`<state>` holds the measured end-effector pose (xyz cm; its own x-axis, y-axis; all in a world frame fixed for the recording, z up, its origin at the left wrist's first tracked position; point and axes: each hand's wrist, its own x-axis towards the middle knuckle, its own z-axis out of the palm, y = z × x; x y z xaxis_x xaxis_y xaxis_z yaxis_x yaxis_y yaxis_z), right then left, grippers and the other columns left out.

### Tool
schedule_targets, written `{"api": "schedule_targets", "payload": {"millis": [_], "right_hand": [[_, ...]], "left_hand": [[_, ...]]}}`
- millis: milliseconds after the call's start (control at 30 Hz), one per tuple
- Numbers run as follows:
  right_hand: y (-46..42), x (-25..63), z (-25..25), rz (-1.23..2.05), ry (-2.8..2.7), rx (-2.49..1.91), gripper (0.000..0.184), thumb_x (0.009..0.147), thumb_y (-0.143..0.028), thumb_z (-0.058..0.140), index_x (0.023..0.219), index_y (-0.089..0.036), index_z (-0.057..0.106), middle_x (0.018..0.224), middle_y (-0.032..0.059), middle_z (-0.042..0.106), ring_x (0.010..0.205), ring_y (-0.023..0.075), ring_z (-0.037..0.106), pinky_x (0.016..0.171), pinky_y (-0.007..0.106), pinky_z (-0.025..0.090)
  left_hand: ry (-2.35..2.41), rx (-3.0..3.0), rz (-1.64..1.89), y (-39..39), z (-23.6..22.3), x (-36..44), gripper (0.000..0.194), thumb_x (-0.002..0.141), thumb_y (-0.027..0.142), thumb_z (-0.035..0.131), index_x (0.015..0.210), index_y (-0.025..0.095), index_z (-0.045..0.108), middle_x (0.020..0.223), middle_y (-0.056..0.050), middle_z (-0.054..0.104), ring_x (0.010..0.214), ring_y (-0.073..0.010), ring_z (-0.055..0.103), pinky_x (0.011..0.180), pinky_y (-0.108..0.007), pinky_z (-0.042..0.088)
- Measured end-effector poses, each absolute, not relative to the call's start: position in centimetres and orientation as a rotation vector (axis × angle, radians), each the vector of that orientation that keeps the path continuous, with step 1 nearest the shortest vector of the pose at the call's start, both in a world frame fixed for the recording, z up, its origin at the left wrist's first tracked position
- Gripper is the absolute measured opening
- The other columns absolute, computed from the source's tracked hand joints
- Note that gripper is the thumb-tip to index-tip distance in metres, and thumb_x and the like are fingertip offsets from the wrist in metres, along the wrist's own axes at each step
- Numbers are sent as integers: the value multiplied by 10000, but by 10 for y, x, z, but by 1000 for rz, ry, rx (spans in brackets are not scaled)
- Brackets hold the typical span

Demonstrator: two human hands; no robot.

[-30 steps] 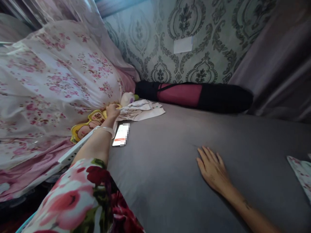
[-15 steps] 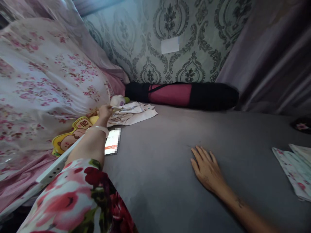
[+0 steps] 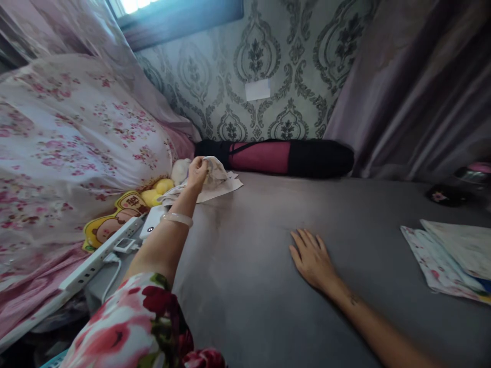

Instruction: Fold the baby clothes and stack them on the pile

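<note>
My left hand (image 3: pixel 198 171) is closed on the edge of a crumpled pale cloth (image 3: pixel 215 174) and holds part of it raised. The rest of the cloth (image 3: pixel 224 188) lies spread on the grey bed sheet (image 3: pixel 249 245). My right hand (image 3: pixel 311 259) rests flat on the sheet with its fingers apart, holding nothing. Beside the left hand sit a white plush toy (image 3: pixel 180 171) and a yellow one (image 3: pixel 158 191). The phone's bright screen is hidden, apparently behind my left forearm.
A black and dark red long bag (image 3: pixel 264 156) lies against the patterned wall. On the left are a white power strip (image 3: pixel 86 268), a white device (image 3: pixel 150 220) and a bear-printed cushion (image 3: pixel 105 229). Folded cloths (image 3: pixel 441 260) and a dark flower-marked item (image 3: pixel 441 195) lie right.
My left hand has lifted part of the cloth and moved right with it. The view has turned to the right and tilted up. The right hand stays flat on the sheet.
</note>
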<state>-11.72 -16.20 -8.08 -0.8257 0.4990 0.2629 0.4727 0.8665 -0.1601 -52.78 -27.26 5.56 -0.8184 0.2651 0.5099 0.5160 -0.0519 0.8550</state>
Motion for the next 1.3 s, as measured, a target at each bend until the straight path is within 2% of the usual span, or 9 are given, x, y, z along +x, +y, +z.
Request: {"api": "schedule_targets", "payload": {"millis": [200,267,367,533,633,867,967,1133,1300], "right_hand": [[-157,-116,-76,294,-2741,-734,493,943,-356,371,1356,-145,540,1442,144,489,1370,307,388,1138,543,246],[-150,-120,-68,467,-2706,-736,444,916,-329,426,1290,-153,589,1379,148,551,1316,303,463,1109,532,310],[-141,-132,-48,798,-2483,-747,360,901,-318,447,1167,-168,639,1205,143,667,1138,253,616,1004,437,456],[-143,-162,-10,999,-2003,-662,350,823,-418,586,1094,-197,602,1102,115,686,1012,229,655,909,408,515],[-147,-172,4,1068,-1862,-674,386,772,-466,639,1033,-186,593,1030,112,688,926,217,660,829,372,533],[-138,-161,23,1214,-1834,-590,316,814,-469,567,860,-171,663,833,68,712,773,185,653,731,308,495],[-129,-160,21,1190,-1745,-633,282,790,-417,579,887,-167,668,814,61,706,744,176,646,704,294,486],[-118,-159,20,1169,-1656,-666,248,762,-374,596,883,-171,669,789,51,701,714,167,642,678,282,489],[-118,-148,38,1091,-1617,-697,241,750,-361,612,860,-158,682,768,51,700,685,166,633,654,284,487]], "left_hand": [[-1906,-970,-2440,-246,41,-439,199,777,354,647,817,164,608,711,20,596,628,-100,537,623,-211,417],[-1912,-1036,-2511,-239,35,-409,223,755,369,679,809,162,619,703,19,602,624,-98,538,614,-209,412],[-1942,-1151,-2578,-232,27,-368,263,733,405,711,784,160,630,671,18,603,600,-97,532,585,-211,406],[-1912,-1281,-2663,-220,26,-311,310,702,442,738,776,154,650,648,13,614,577,-90,525,553,-207,398],[-1887,-1386,-2699,-220,33,-289,307,711,439,725,813,156,664,710,-3,656,630,-106,570,592,-216,435],[-2034,-1463,-2633,-239,44,-278,299,698,371,742,905,173,657,837,-39,694,772,-163,644,697,-273,498],[-2082,-1408,-2485,-254,34,-275,305,702,355,752,929,189,636,939,-53,687,869,-177,640,754,-287,497],[-2280,-1309,-1865,-280,3,-255,207,804,395,668,824,212,573,771,-17,598,716,-163,564,661,-296,453],[-2336,-1507,-1250,-285,-28,-249,320,731,303,755,915,222,507,962,-64,576,951,-247,539,842,-392,448]]}}
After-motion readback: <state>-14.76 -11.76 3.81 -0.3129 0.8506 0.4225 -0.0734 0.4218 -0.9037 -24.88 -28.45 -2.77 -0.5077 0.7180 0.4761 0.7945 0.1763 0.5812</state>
